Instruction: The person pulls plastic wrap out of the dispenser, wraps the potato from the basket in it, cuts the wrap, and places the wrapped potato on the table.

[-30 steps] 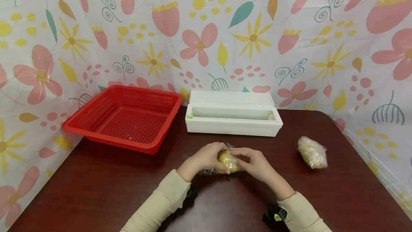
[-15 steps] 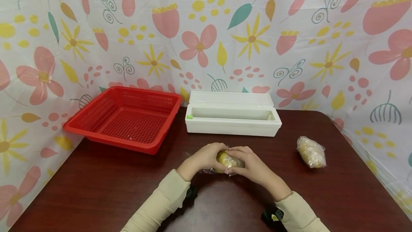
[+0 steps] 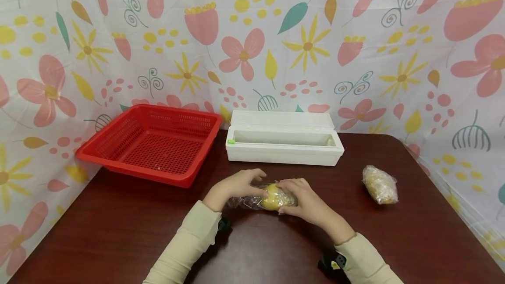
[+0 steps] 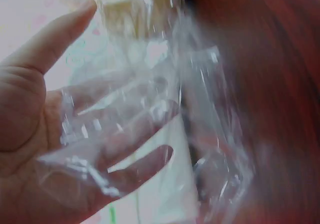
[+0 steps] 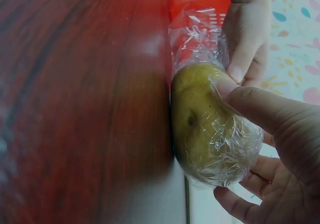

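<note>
A yellow potato (image 3: 271,200) lies on the table, partly wrapped in cling film. My right hand (image 3: 309,203) holds its right end, thumb on the near side and fingers over the far side. In the right wrist view the film clings in wrinkles over the potato (image 5: 200,119). A loose tail of cling film (image 3: 246,204) trails off to the left. My left hand (image 3: 236,185) is at that tail, its thumb near the potato. In the left wrist view its fingers (image 4: 145,166) are extended and spread, seen through the clear film (image 4: 220,169).
A second wrapped potato (image 3: 380,185) lies to the right. Behind the hands stands a long white film dispenser box (image 3: 284,156) with its lid up and a green slider at the left. The red plastic basket (image 3: 177,180) is at the back left, before a flowered curtain (image 3: 244,12).
My left hand has let go of the potato and moved left, uncovering the film tail. My right hand has closed its fingers and thumb round the potato's right end.
</note>
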Demonstrator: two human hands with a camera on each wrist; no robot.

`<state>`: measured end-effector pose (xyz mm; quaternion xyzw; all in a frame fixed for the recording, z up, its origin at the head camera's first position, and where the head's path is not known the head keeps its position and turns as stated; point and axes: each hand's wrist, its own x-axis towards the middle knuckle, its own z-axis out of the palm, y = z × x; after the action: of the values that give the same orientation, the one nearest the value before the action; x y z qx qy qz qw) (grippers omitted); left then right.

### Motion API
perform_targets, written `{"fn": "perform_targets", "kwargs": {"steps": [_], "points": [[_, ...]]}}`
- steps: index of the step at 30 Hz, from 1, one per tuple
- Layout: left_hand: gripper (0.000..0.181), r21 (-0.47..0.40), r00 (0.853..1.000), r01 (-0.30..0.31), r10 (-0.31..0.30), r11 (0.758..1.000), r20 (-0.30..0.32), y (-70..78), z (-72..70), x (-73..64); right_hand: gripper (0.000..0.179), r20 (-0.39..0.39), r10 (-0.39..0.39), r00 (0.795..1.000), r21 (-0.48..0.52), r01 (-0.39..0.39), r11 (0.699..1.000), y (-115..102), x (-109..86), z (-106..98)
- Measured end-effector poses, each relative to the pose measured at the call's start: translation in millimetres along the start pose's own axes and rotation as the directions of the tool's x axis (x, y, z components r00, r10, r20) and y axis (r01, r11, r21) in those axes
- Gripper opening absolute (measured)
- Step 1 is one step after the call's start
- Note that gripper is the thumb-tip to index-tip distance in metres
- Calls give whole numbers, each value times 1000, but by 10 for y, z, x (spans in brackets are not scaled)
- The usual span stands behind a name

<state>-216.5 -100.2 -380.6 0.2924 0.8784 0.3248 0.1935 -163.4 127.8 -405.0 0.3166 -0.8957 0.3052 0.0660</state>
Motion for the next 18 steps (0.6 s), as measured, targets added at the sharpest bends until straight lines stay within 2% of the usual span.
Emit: {"fn": "perform_targets", "kwargs": {"steps": [6,11,13,18], "points": [[53,-74,993,84,-89,994,-72,-142,-96,-85,55,50,48,998,66,-51,997,-3,0,0],[51,-84,985,148,-154,985,-79,-193,-112,-153,56,54,56,997,78,-61,995,3,6,8],[51,-85,983,160,-167,983,-76,-198,-115,-163,56,52,61,997,82,-65,995,6,6,9],[51,-109,987,144,-151,983,-61,-183,-141,-167,56,53,72,996,83,-77,994,16,0,4]]}}
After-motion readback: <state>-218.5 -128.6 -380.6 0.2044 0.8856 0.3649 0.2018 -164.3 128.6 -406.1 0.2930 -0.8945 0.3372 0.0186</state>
